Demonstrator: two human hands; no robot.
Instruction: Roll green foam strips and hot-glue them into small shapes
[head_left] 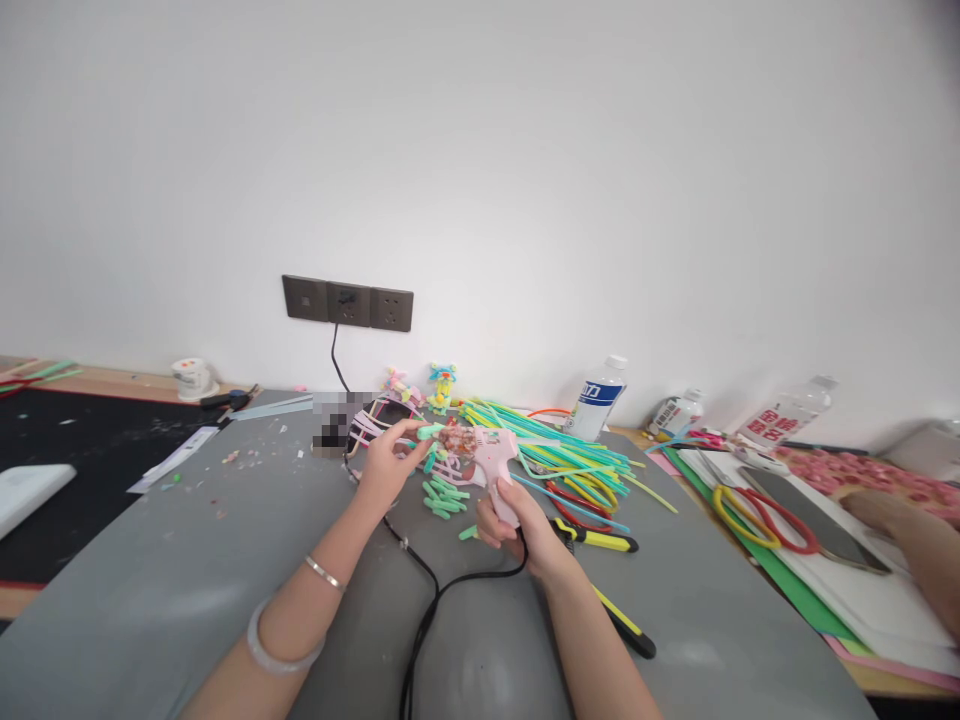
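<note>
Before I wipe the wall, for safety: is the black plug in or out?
In: the plug sits in the middle socket, its cord hanging below.

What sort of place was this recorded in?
Probably a craft workspace, perhaps a shared one: a pink glue gun is held over the grey table, with a bundle of fuzzy colored stems beyond and scissors at the right.

My left forearm (351, 537) is bare and carries two ornaments. Nearer my left hand (386, 468) I wear a slim, silver-coloured bracelet (325, 574), a narrow band with a metallic shine. Further up sits a thicker bangle (264, 648), a smooth, rounded ring in a milky, greyish white. My right forearm (591, 640) is bare all the way from my right hand (525, 522) to the picture's lower edge.
</note>
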